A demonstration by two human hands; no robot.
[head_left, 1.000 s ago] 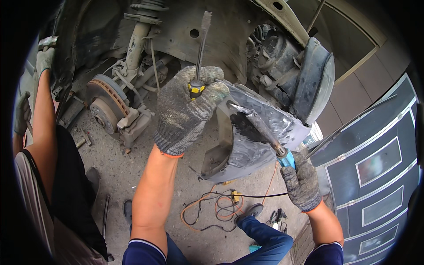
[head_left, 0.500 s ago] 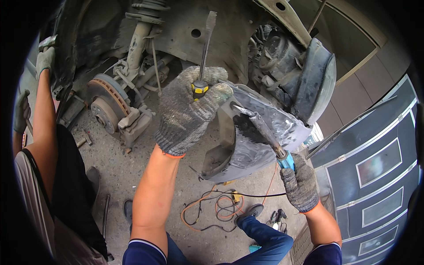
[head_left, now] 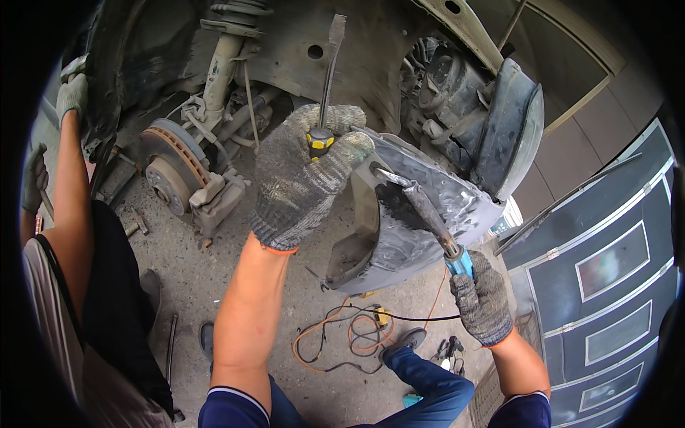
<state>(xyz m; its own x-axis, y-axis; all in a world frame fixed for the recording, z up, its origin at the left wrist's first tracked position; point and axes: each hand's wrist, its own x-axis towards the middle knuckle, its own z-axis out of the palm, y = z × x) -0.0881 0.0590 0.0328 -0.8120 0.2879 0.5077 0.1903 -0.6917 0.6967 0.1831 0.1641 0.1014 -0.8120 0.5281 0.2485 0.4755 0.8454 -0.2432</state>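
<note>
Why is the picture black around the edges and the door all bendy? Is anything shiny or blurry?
Head view: the wide fisheye lens gives the black rim and bends the door; also head view: pale patches on the grey panel, glare or scuffs, I can't tell; head view again: the screwdriver and blue-handled tool look fairly sharp.

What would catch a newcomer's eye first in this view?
Probably the gloved left hand at centre, gripping a yellow-and-black-handled screwdriver with its blade pointing up. Next, the gloved right hand at right of centre holds a blue-handled tool, its metal barrel slanting across the scuffed grey panel. Left of centre, the bare brake disc stands out beneath the coil spring.
</note>
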